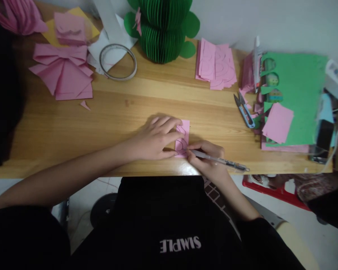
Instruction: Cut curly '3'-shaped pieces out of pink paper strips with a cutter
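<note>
A small pink paper strip (186, 127) with curved pen lines drawn on it lies on the wooden table near its front edge. My left hand (159, 138) rests flat with fingers spread, its fingertips touching the strip's left side. In my right hand (210, 157) is a clear-barrelled pen (218, 159), its tip at the strip's lower right. The fingers of that hand are pinched round the pen near the tip.
Pink folded paper (63, 71), a tape roll (118, 62) and a green honeycomb paper piece (163, 30) stand toward the back. Marked pink sheets (216, 63), thread snips (244, 110), green card (304, 90) and a phone (325, 138) lie rightward.
</note>
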`<state>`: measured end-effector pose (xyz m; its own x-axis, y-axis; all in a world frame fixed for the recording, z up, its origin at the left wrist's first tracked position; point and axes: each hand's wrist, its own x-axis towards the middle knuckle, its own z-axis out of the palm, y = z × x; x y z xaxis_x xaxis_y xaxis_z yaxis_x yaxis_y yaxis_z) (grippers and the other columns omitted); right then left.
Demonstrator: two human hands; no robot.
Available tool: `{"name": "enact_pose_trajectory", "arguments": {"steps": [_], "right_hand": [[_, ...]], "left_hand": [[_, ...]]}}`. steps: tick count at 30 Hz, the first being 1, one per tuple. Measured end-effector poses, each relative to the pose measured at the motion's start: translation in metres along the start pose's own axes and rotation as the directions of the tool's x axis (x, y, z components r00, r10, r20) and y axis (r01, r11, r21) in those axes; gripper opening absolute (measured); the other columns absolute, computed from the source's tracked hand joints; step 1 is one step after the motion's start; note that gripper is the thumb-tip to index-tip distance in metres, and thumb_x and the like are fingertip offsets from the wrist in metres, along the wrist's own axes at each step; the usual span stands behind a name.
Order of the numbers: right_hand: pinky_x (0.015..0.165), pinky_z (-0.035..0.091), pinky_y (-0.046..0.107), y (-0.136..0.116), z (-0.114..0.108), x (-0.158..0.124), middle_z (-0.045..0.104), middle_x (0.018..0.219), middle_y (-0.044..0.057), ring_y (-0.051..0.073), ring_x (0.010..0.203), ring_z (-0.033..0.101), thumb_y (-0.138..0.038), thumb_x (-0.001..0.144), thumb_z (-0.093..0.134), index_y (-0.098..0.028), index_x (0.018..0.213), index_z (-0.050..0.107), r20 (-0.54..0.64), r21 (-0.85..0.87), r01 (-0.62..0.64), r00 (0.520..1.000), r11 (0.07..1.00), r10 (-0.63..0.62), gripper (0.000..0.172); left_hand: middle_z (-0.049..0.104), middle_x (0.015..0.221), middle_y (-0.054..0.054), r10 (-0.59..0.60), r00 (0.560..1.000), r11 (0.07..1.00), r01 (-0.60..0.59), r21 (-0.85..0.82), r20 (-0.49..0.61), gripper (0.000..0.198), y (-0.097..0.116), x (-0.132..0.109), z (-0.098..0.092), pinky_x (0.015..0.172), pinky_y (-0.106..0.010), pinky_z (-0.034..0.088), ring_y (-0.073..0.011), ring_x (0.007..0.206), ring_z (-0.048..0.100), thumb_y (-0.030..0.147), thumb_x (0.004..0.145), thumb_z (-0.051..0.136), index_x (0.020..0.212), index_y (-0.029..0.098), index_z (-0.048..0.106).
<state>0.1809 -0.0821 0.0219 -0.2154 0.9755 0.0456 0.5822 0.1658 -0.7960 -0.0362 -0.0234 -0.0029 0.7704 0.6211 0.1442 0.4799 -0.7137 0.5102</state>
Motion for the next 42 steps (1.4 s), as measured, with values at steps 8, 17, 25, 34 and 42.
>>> {"name": "enact_pose_trajectory", "arguments": {"steps": [8,17,25,34,42], "right_hand": [[0.058,0.055,0.026,0.0018,0.0003,-0.0011,0.076,0.075,0.001,0.012,0.060,0.066,-0.018,0.081,0.066,-0.021,0.081,0.072,0.007,0.026,0.019,1.000,1.000,-0.019,0.007],[0.061,0.057,0.028,0.0010,0.0007,0.0019,0.078,0.077,0.002,0.014,0.064,0.069,-0.023,0.085,0.066,-0.022,0.082,0.075,0.054,0.035,0.059,0.997,0.998,-0.061,0.009],[0.068,0.056,0.030,0.0030,0.0036,0.0052,0.077,0.079,-0.001,0.014,0.070,0.070,-0.023,0.087,0.069,-0.025,0.085,0.076,0.096,0.117,0.116,0.987,0.986,-0.128,0.007],[0.068,0.056,0.031,0.0048,0.0037,0.0068,0.076,0.077,-0.001,0.015,0.072,0.070,-0.024,0.088,0.070,-0.026,0.086,0.077,0.124,0.145,0.114,0.983,0.983,-0.133,0.007],[0.060,0.051,0.026,0.0019,0.0040,0.0078,0.074,0.073,0.000,0.012,0.064,0.065,-0.022,0.087,0.069,-0.021,0.084,0.075,0.114,0.098,0.151,0.980,0.984,-0.162,0.008]], "left_hand": [[0.057,0.131,-0.014,0.010,1.000,1.000,-0.009,0.010,-0.009,0.032,0.0002,0.0005,-0.0001,0.107,-0.053,0.035,-0.0334,0.123,0.049,0.045,0.088,0.068,0.107,0.020,0.067],[0.056,0.134,-0.012,0.000,1.000,1.000,0.000,0.004,0.005,0.031,0.0005,0.0002,-0.0007,0.108,-0.053,0.034,-0.0331,0.125,0.048,0.042,0.088,0.069,0.112,0.022,0.067],[0.055,0.135,-0.014,0.007,1.000,1.000,-0.007,0.009,0.012,0.034,0.0000,0.0000,-0.0006,0.109,-0.053,0.034,-0.0341,0.126,0.047,0.043,0.088,0.069,0.113,0.020,0.066],[0.056,0.134,-0.015,0.016,1.000,0.999,-0.017,0.050,0.008,0.037,0.0005,-0.0010,-0.0006,0.108,-0.052,0.036,-0.0333,0.125,0.048,0.045,0.087,0.071,0.114,0.020,0.065],[0.057,0.132,-0.016,0.041,0.999,0.998,-0.040,0.048,-0.020,0.038,-0.0007,-0.0012,0.0011,0.107,-0.052,0.037,-0.0339,0.124,0.050,0.043,0.087,0.070,0.115,0.018,0.065]]}}
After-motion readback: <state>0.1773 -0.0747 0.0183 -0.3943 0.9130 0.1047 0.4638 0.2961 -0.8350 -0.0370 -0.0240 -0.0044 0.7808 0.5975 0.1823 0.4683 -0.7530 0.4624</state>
